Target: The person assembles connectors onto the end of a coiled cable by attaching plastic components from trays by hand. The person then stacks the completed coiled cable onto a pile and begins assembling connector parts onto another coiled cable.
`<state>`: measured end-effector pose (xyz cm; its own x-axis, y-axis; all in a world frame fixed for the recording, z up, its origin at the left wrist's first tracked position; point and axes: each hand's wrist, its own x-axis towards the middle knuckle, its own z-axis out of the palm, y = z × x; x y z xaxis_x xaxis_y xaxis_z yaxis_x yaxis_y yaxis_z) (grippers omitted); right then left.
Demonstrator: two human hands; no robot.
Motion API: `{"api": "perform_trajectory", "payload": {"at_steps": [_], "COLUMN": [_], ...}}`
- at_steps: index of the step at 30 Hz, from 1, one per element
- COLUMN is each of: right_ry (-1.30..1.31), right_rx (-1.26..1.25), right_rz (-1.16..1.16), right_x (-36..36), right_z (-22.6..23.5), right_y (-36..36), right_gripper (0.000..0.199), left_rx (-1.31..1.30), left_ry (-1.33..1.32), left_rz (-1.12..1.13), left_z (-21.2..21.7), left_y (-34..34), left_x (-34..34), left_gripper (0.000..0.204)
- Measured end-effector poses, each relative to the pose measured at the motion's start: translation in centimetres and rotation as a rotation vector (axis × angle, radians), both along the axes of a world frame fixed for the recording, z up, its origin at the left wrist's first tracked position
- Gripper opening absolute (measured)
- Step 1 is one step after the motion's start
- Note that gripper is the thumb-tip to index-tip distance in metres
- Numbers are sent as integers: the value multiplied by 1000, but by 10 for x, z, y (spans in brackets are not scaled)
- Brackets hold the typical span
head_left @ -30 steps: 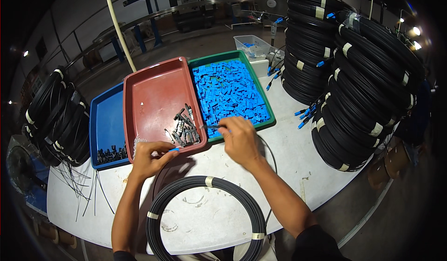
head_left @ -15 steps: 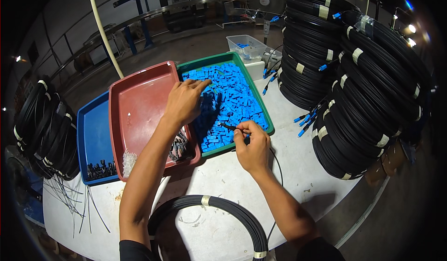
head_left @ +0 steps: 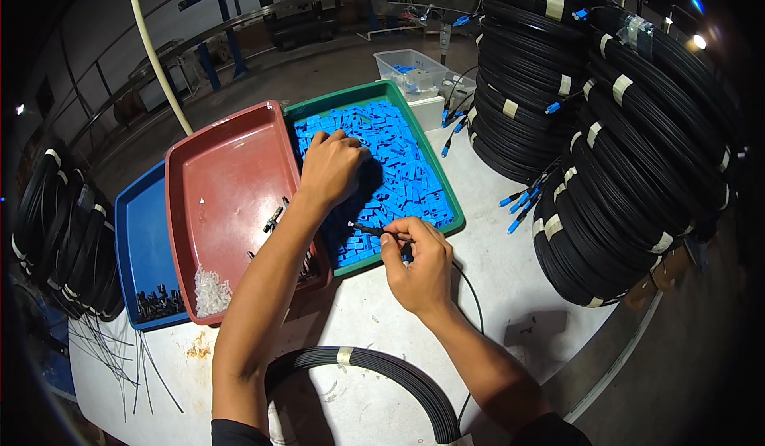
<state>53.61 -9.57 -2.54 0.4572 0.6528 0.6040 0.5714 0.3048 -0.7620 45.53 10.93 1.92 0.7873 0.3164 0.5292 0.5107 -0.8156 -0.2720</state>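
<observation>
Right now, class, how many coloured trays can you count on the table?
3, side by side: the blue tray at the left, the red tray in the middle, the green tray at the right, where the left hand rests. None seems hidden.

A clear, rectangular plastic tub [head_left: 410, 70] stood at the far edge of the white worktop [head_left: 518, 287], just behind the far right corner of the green plastic tray [head_left: 451, 207], with a few small blue pieces inside it. Pale paper tape bands [head_left: 619, 89], short and strip-shaped, wrapped the stacked black cable coils [head_left: 637, 151] along the worktop's right edge. 1 similar pale band [head_left: 344, 356] wrapped the single black cable coil [head_left: 398, 374] lying at the near edge. No screens or signs showed clearly.
</observation>
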Motion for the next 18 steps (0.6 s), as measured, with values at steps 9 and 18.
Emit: {"api": "perform_trajectory", "payload": {"at_steps": [9,18], "right_ry": [9,-18], "right_rx": [57,65], "right_rz": [-10,-15], "right_x": [-4,-5], "right_z": [1,3], "right_y": [-2,-4], "right_gripper": [7,7], "left_rx": [-276,-247], "left_ry": [21,-50], "left_rz": [-360,-164], "left_z": [-4,0], "left_y": [-2,-8], "left_x": [14,17], "left_gripper": [21,30]}}
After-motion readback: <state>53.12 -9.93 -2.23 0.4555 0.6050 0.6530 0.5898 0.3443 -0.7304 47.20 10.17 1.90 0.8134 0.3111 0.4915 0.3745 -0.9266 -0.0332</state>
